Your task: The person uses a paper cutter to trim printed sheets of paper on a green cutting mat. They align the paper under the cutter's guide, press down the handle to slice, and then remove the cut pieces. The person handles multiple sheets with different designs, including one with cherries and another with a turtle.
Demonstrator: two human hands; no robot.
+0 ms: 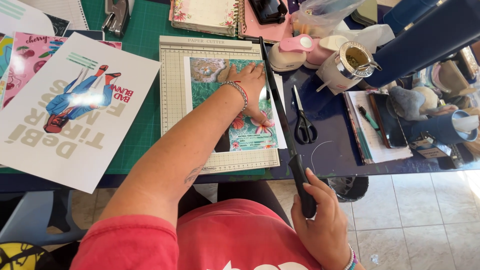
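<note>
— Right hand (320, 227) up close, fist wrapped around the black cutter handle (302, 187)!
— And the left hand (254, 90)?
— Flat, fingers spread, pinning the floral printed sheet (220, 90) on the paper cutter (172, 90). Scissors (302, 120) lie just beside the blade arm.

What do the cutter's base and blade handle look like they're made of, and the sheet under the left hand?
Cutter base: cream, matte, printed grid, probably plastic or coated board. Blade handle, in the right hand: black, smooth, likely plastic. Sheet under the left hand: glossy printed paper, light glare.
</note>
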